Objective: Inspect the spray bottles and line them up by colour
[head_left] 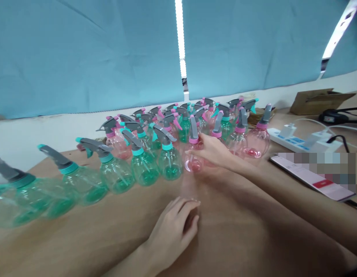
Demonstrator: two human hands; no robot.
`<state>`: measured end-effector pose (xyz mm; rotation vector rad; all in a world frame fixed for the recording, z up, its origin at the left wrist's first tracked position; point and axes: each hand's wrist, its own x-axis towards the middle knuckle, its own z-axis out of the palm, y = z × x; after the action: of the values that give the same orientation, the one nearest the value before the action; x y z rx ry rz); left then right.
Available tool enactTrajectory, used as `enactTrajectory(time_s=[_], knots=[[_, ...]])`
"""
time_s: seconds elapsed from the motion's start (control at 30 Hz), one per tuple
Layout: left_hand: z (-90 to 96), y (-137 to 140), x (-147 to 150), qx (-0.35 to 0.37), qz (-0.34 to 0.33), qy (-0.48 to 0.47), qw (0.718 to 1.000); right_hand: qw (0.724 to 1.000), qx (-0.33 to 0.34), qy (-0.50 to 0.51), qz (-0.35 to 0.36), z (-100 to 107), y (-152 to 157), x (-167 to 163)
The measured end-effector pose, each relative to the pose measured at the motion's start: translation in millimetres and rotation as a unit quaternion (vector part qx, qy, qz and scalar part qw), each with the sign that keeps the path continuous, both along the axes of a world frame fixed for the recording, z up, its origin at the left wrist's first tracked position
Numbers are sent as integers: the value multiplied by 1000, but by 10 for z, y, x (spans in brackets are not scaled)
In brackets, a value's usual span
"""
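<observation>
My right hand [211, 149] is wrapped round the side of a clear pink spray bottle [192, 163], which stands upright with a grey trigger head and a pink collar. Directly left of that bottle is a green spray bottle [170, 165] with a turquoise collar. My left hand [175, 227] rests low over the table in front of the bottles, its fingers loosely curved and the thumb apart, with nothing in it. More pink bottles, one of them a pink spray bottle [257, 140], stand to the right behind my right forearm.
Several green and pink spray bottles crowd the back of the wooden table [224, 231], with a green row curving left. To the right are a white power strip [291, 142] with plugs and cables, a phone [305, 173] and a cardboard box [314, 102]. A blue sheet [109, 57] hangs behind.
</observation>
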<state>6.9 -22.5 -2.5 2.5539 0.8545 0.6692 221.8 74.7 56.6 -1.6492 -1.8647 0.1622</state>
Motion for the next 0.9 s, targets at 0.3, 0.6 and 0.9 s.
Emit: enactTrajectory(time_s=[0.3,0.6,0.9], knots=[[60,28,8,-77,97,-57,991,993,-63,-9,97,205,-271,167],[-15,32,187,-125,107,-120,979,951,-102,54,288,298,-826,342],[129,-16,434,-113,11,-121,986,940,-124,119,295,385,-1067,301]])
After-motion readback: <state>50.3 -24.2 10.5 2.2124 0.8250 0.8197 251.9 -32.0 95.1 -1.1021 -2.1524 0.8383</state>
